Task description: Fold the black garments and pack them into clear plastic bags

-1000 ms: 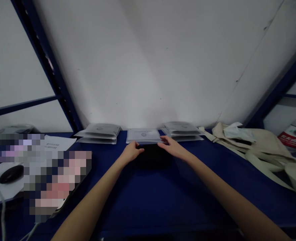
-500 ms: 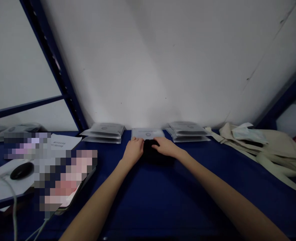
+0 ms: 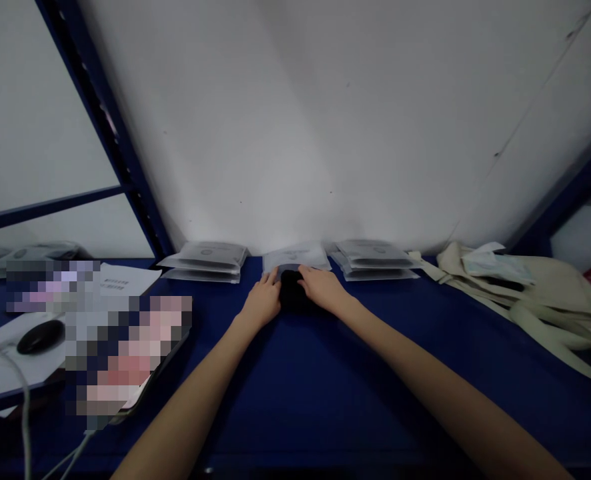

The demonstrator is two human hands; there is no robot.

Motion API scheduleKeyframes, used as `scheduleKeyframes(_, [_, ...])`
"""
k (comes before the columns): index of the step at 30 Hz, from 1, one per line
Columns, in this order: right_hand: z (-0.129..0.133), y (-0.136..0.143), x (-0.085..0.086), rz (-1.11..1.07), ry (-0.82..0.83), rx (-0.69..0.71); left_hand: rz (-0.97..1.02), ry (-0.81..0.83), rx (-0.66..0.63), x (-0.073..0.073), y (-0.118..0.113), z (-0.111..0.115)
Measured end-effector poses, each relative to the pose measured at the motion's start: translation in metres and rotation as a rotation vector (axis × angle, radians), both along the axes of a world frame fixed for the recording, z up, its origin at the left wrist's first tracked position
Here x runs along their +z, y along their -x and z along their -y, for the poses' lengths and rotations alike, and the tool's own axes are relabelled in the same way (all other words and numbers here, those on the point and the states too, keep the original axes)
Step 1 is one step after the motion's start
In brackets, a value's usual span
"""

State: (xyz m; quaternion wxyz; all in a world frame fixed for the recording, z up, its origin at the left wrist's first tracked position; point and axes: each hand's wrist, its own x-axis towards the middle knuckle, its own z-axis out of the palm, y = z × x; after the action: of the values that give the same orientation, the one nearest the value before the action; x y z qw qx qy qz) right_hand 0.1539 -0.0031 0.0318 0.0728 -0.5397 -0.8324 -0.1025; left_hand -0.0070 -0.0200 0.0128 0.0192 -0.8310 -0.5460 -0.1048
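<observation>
A black, soft-looking folded item (image 3: 295,291), likely cloth, lies at the back middle of the blue table between my hands. Its far end sits under the lip of a frosted plastic bag (image 3: 298,255), where it shows greyish through the film. My left hand (image 3: 264,293) grips the item's left side, fingertips at the bag's mouth. On the other side my right hand (image 3: 325,288) holds it with bent fingers, thumb on top of the black. Both palms are hidden from view.
Frosted bags are stacked on the left (image 3: 205,260) and right (image 3: 373,259) along the wall. Beige cloth straps (image 3: 550,293) lie at far right. To the left are papers (image 3: 125,280), a black mouse (image 3: 41,337), a blurred phone-like object (image 3: 140,360) and white cables (image 3: 25,407).
Both hands have moved slightly forward with the black item. Its far end is now under the bag's lip, and the bag's near edge has risen and bulged.
</observation>
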Motion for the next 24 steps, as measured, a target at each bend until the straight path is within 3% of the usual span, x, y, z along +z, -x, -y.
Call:
scheduleKeyframes(10, [-0.027, 0.026, -0.004, 0.041, 0.002, -0.086, 0.082, -0.017, -0.012, 0.001, 0.000, 0.000])
scheduleKeyframes(19, [-0.039, 0.032, -0.004, 0.019, 0.040, 0.079, 0.093, -0.009, -0.061, 0.001, 0.003, -0.001])
scheduleKeyframes(24, [-0.048, 0.029, -0.005, -0.055, 0.054, 0.075, 0.014, -0.004, -0.031, 0.004, 0.003, 0.000])
